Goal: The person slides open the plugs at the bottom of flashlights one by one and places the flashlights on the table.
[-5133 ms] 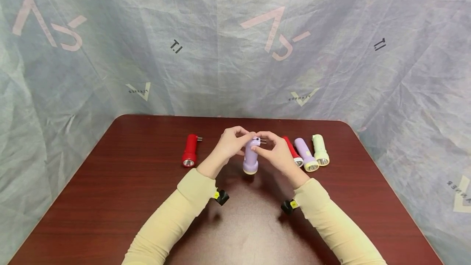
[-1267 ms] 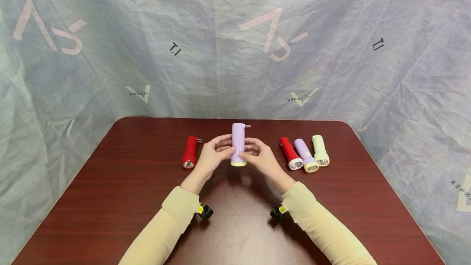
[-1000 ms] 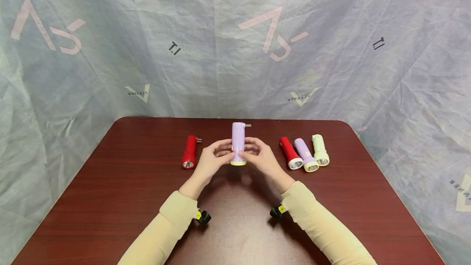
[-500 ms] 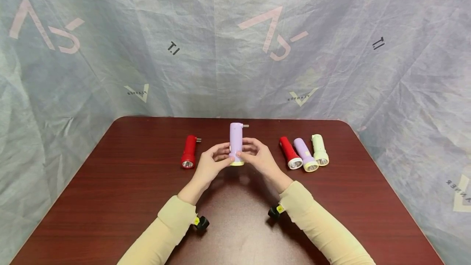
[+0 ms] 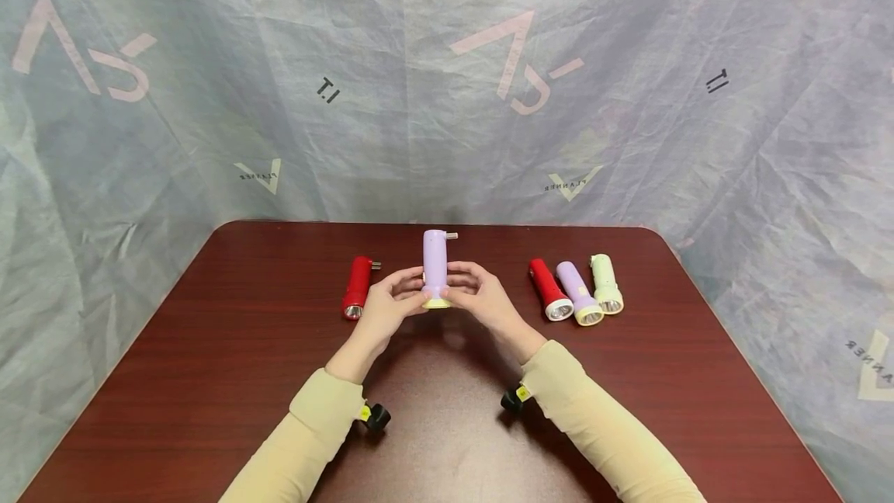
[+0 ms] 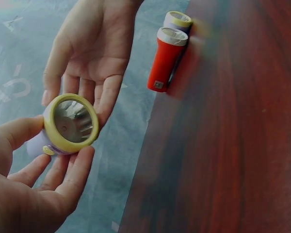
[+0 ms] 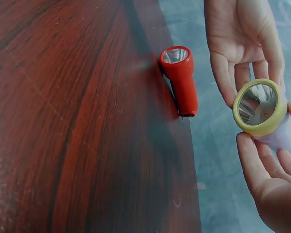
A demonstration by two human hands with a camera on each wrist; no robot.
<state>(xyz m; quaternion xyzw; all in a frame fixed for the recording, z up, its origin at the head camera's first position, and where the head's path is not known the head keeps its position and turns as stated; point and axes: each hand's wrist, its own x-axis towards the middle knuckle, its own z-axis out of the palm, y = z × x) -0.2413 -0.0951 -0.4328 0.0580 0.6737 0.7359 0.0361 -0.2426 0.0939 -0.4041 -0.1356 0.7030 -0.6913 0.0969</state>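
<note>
Both my hands hold a lilac flashlight (image 5: 435,254) over the middle of the table. Its lens end points down and two metal plug prongs (image 5: 451,236) stick out to the right at its top. My left hand (image 5: 384,307) grips the yellow-rimmed head from the left with thumb and fingers. From the right, my right hand (image 5: 483,300) pinches the same end, thumb in front and fingers behind. In the left wrist view the lens (image 6: 76,121) faces the camera, with a small yellow switch (image 6: 49,150) beside the rim. The right wrist view shows its silvery reflector (image 7: 258,104).
A red flashlight (image 5: 359,286) with prongs lies left of my hands on the dark wooden table (image 5: 230,348). To the right lie a red one with a white rim (image 5: 548,286), another lilac one (image 5: 574,286) and a pale green one (image 5: 604,278). Grey cloth (image 5: 419,99) hangs behind.
Five seconds ago my fingers were at the flashlight's plug end; now they hold its lens end. Over the last second both hands have carried it slightly left. The lying flashlights keep their places.
</note>
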